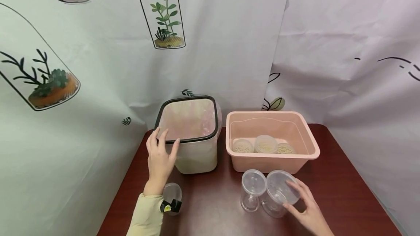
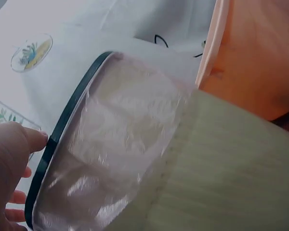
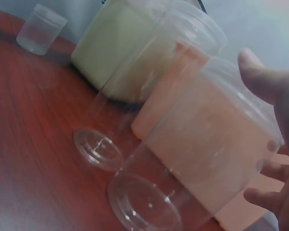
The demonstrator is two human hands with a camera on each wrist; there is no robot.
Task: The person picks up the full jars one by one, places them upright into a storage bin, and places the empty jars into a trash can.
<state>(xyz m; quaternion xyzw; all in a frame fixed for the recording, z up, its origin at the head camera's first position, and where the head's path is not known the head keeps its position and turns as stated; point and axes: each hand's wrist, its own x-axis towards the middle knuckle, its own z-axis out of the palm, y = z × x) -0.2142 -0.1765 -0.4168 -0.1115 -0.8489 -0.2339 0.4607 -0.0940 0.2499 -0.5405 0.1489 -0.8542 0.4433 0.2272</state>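
Observation:
My left hand (image 1: pixel 160 159) is at the near left corner of a pale bin (image 1: pixel 198 157) with a black rim (image 1: pixel 200 140) and a clear pinkish liner (image 2: pixel 130 120). Its fingers are spread apart and hold nothing; in the left wrist view the thumb lies against the rim. My right hand (image 1: pixel 306 205) is around the lidded top of a large clear plastic jar (image 1: pixel 279 190), its thumb and fingers extended and spread. That jar stands upright on the table beside a narrower clear jar (image 1: pixel 252 185). Whether every right fingertip touches the jar is unclear.
A pink tub (image 1: pixel 265 161) holds lidded round containers (image 1: pixel 265 144) of pale pellets, to the right of the bin. Another clear jar (image 1: pixel 172 192) stands behind my left wrist. The dark red table (image 1: pixel 210 207) meets a printed cloth (image 1: pixel 229 65) at the back and sides.

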